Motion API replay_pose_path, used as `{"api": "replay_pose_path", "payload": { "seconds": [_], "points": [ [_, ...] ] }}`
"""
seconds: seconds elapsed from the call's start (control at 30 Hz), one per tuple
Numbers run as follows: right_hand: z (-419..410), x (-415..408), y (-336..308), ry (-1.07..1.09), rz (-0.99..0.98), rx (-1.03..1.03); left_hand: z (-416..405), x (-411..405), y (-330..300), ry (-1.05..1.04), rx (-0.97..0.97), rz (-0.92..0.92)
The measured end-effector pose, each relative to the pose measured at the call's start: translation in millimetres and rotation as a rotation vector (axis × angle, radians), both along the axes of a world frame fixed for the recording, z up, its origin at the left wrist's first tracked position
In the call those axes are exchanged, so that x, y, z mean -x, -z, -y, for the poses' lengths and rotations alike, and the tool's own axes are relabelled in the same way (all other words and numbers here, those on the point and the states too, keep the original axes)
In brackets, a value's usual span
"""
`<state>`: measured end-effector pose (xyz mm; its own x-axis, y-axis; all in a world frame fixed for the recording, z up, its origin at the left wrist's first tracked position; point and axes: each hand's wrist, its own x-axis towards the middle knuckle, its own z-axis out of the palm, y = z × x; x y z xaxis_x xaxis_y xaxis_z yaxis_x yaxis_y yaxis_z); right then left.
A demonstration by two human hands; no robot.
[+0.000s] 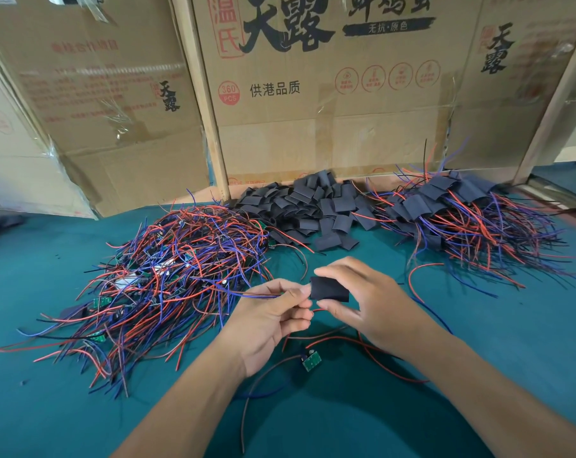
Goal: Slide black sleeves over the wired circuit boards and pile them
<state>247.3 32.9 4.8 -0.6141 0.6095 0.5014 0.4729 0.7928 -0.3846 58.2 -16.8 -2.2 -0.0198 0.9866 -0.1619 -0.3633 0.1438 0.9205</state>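
My right hand (369,299) pinches a flat black sleeve (329,289) between thumb and fingers, above the green mat. My left hand (273,320) pinches a bundle of thin red and blue wires at the sleeve's left opening. Those wires loop down to a small green circuit board (310,361) lying on the mat below my hands. A heap of bare wired boards (167,272) lies to the left. Loose black sleeves (309,206) are piled at the back centre. Boards wearing sleeves (461,213) are heaped at the back right.
Large cardboard boxes (329,94) stand along the back as a wall behind the piles. The green mat (511,342) covers the table. Stray red and blue wires (422,276) trail from the right heap toward my right hand.
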Motion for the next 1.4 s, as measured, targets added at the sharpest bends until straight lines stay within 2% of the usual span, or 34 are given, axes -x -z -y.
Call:
{"api": "replay_pose_path", "payload": {
  "seconds": [0.23, 0.4, 0.53, 0.67, 0.87, 1.07, 1.27, 1.4],
  "points": [
    [3.2, 3.1, 1.4, -0.064, 0.028, -0.041, 0.6, 0.8, -3.4, 0.053, 0.115, 0.021],
    [4.5, 5.0, 1.9, -0.073, 0.018, -0.052, 1.3, 1.0, -1.6, 0.096, 0.12, 0.032],
    [4.7, 3.1, -1.1, -0.058, -0.01, 0.014, 2.7, 3.6, -3.1, 0.123, 0.078, 0.047],
    [3.4, -0.3, -5.4, 0.01, -0.164, 0.247, 1.0, 4.1, -2.7, 0.062, 0.024, 0.064],
    [-2.7, -3.0, -10.9, 0.015, -0.158, 0.517, 2.1, 2.1, -2.1, 0.055, -0.105, -0.055],
    [-4.2, -10.5, -17.2, -0.027, -0.265, 0.666, 1.2, 2.9, -6.4, 0.065, -0.154, 0.028],
    [-9.9, -18.8, -27.5, 0.055, -0.333, 0.632, 0.7, 2.8, -3.6, 0.094, -0.138, 0.004],
    [-39.6, -36.9, -45.2, 0.249, -0.52, 0.531, -1.6, 6.3, -2.9, 0.038, -0.135, 0.019]
  ]
}}
